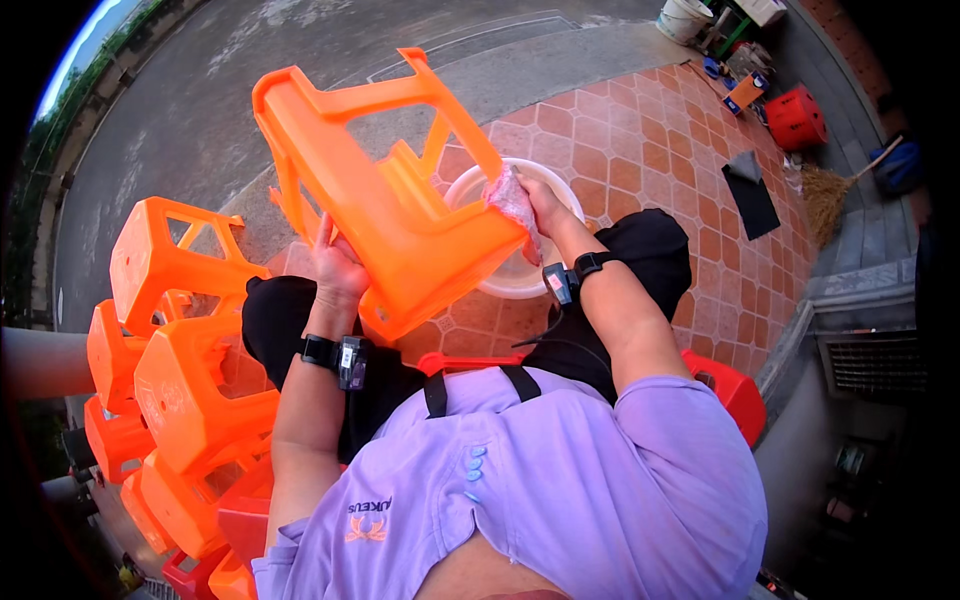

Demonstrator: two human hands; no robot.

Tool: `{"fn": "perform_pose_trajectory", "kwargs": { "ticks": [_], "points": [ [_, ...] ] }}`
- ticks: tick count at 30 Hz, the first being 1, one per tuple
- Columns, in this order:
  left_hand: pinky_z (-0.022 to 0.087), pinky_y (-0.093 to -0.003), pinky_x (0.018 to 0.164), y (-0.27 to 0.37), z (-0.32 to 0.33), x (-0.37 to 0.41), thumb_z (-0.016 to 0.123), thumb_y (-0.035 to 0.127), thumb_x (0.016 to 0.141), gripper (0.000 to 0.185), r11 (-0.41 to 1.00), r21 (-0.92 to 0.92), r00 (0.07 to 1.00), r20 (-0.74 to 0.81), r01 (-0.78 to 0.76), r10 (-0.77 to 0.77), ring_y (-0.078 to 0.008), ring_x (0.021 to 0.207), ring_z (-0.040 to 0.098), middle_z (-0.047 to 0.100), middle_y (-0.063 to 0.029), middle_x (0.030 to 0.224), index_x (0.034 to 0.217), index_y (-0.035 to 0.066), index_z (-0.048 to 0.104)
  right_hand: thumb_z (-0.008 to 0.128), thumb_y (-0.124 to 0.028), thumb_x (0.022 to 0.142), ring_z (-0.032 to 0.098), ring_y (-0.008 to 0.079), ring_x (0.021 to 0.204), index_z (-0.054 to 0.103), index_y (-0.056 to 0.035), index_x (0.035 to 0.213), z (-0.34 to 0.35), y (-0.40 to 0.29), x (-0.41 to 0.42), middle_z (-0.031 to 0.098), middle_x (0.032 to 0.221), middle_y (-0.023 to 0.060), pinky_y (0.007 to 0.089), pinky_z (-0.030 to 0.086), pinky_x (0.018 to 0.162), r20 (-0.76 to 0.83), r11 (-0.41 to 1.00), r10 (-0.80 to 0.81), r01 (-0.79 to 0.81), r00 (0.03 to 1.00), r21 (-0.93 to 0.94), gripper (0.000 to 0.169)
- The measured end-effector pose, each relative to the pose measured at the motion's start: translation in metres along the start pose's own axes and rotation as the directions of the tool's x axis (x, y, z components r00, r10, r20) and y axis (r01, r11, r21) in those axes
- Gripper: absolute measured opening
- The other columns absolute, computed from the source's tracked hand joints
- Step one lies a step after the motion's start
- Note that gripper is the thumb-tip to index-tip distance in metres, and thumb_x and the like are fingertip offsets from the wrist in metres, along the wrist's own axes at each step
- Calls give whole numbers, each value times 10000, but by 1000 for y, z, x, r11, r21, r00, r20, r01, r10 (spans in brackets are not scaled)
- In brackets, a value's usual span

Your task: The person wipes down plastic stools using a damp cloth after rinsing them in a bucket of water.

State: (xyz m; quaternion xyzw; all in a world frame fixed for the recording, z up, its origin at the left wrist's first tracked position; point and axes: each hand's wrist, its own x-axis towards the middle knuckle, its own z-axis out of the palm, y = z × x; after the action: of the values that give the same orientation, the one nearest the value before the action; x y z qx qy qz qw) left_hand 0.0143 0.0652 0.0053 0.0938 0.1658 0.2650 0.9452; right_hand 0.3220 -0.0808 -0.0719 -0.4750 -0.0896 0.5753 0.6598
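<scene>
An orange plastic stool (375,217) is tilted on its side in the air above my lap. My left hand (341,262) supports it from the left, the fingers partly hidden by its edge. With my right hand (544,206) I press a wet pinkish cloth (514,202) onto the stool's right part. Below the stool, a round white plastic basin (551,176) stands on the tiles between my knees; it seems to hold water, and the stool covers part of it.
Several orange stools (202,397) are piled at the left, with red ones (247,510) lower down. A straw broom (821,199), a red bucket (795,120), a dark mat (750,202) and a white bucket (684,20) lie or stand at the upper right. A red seat (727,390) is under me.
</scene>
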Motion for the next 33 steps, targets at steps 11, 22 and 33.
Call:
{"fn": "perform_pose_trajectory", "kwargs": {
  "ticks": [11, 22, 33],
  "points": [
    [448, -431, 996, -13, 9, -5, 588, 555, 870, 664, 989, 145, 998, 48, 28, -35, -275, 1120, 580, 609, -124, 1226, 1286, 39, 542, 494, -283, 960, 633, 194, 970, 546, 39, 1226, 27, -46, -82, 651, 1081, 118, 319, 504, 865, -47, 958, -276, 271, 960, -95, 421],
    [493, -367, 926, -69, -1, 29, 542, 592, 873, 672, 930, 266, 967, -35, 253, -253, -216, 1047, 621, 646, -98, 1177, 1270, 50, 564, 554, -387, 952, 590, 162, 1011, 561, 13, 1249, -33, -17, -157, 632, 1125, 72, 289, 448, 891, -417, 885, -410, 244, 811, -395, 498],
    [517, -335, 871, -96, -30, 55, 617, 401, 904, 505, 876, 456, 984, 6, 155, -177, -208, 1008, 624, 636, -96, 1127, 1259, 51, 532, 523, -495, 917, 548, 336, 1179, 589, 23, 1216, -85, 34, -153, 595, 1228, 237, 382, 408, 981, -546, 767, -462, 6, 699, -641, 601]
  ]
}}
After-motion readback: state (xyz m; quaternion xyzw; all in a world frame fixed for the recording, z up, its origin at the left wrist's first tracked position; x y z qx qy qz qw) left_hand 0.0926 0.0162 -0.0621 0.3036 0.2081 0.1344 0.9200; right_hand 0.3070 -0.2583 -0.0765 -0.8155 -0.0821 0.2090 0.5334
